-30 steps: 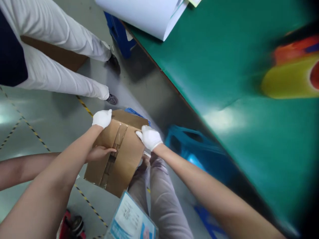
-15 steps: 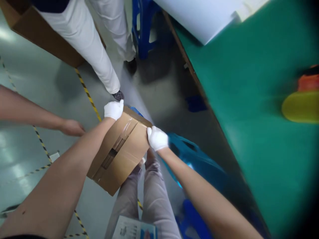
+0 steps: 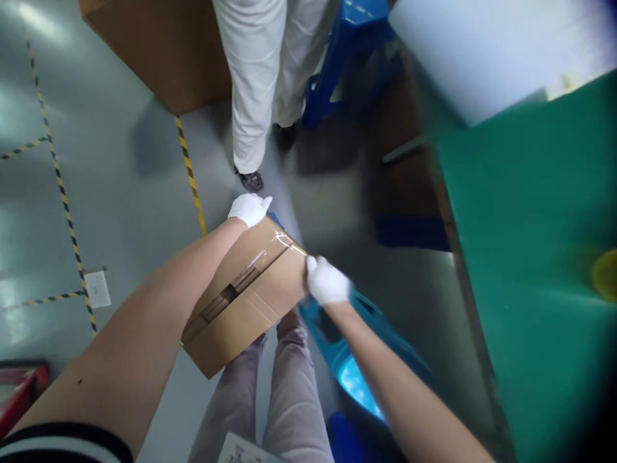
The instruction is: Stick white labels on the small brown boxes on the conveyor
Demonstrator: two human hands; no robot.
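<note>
Okay, I see a cardboard box (image 3: 253, 302) at lower centre of frame, gloved left hand (image 3: 249, 209) clamped on its upper edge, gloved right hand (image 3: 330, 281) clamped on its right corner.

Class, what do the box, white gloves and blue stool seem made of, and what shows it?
Box: very likely cardboard, brown and matte, with a straight crease; the shiny tape near one end looks like clear plastic.
White gloves: probably fabric, dull and close-fitting; any weave is too fine to tell.
Blue stool: probably plastic, smooth, with bright glints on top.
</note>
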